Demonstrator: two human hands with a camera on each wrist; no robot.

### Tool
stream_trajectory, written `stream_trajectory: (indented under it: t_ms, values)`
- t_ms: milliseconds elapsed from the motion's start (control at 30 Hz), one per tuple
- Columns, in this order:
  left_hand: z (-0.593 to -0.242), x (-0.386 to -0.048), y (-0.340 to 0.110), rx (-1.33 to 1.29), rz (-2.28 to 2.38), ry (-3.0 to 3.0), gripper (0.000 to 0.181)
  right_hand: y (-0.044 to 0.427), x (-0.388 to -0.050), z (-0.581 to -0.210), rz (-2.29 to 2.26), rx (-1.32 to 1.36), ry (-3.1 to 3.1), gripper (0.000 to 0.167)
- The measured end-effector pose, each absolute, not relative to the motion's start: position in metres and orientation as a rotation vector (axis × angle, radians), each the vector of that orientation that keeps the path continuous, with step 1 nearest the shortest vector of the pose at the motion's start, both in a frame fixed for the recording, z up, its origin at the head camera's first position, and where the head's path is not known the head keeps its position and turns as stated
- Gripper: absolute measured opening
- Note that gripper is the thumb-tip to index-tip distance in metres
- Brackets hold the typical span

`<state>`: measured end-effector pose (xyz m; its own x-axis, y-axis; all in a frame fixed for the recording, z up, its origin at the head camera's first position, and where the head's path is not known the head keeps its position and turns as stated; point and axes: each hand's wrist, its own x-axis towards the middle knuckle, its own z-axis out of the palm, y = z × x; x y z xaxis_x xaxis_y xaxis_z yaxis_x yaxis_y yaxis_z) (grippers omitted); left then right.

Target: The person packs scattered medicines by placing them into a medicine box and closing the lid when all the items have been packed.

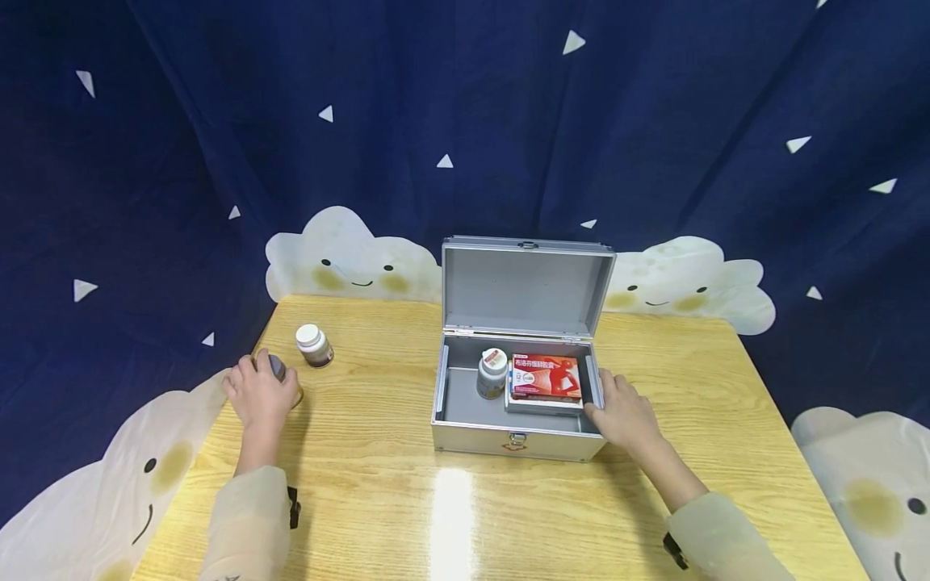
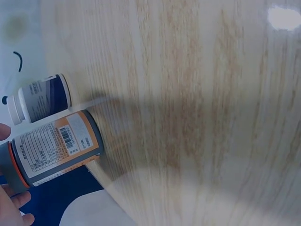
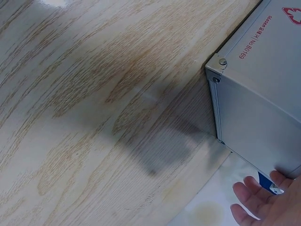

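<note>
In the head view my left hand [image 1: 263, 393] is at the table's left edge, gripping an orange-and-grey bottle [image 2: 59, 148] by its grey cap; the left wrist view shows the fingers around that cap. Just beyond stands a small white bottle [image 1: 314, 347] with a dark label. My right hand [image 1: 626, 411] rests at the right wall of an open silver case [image 1: 472, 438], its fingers loosely bent. Inside the case are a white-capped bottle [image 1: 492, 375] and a red medicine box [image 1: 546, 377] lying on a white box [image 1: 543, 406].
The case's raised lid [image 1: 526, 290] leans back near the rear edge of the wooden table [image 1: 363, 452]. A dark blue curtain [image 1: 407, 105] with white triangles and smiling clouds hangs behind and beside the table. Light glares off the tabletop before the case.
</note>
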<state>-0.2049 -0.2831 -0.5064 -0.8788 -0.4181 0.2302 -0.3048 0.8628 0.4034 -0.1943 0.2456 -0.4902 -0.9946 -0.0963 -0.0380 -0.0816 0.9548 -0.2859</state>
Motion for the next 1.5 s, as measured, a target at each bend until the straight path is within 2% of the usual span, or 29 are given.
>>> stream_trajectory:
  t_ms: [200, 1033, 1500]
  values:
    - [-0.51, -0.2055, -0.2844, 0.546, -0.517, -2.678, 0.048, 0.2451, -0.1941, -0.4895, -0.445, -0.13, 3.045, 0.067]
    - [-0.5096, -0.2063, -0.2857, 0.553, -0.571, -2.727, 0.051, 0.2453, -0.1949, -0.4903, -0.452, -0.116, 3.033, 0.068]
    - [-0.5133, -0.2045, -0.2801, 0.432, -0.596, -2.67, 0.048, 0.2456, -0.1954, -0.4913, -0.454, -0.112, 3.033, 0.066]
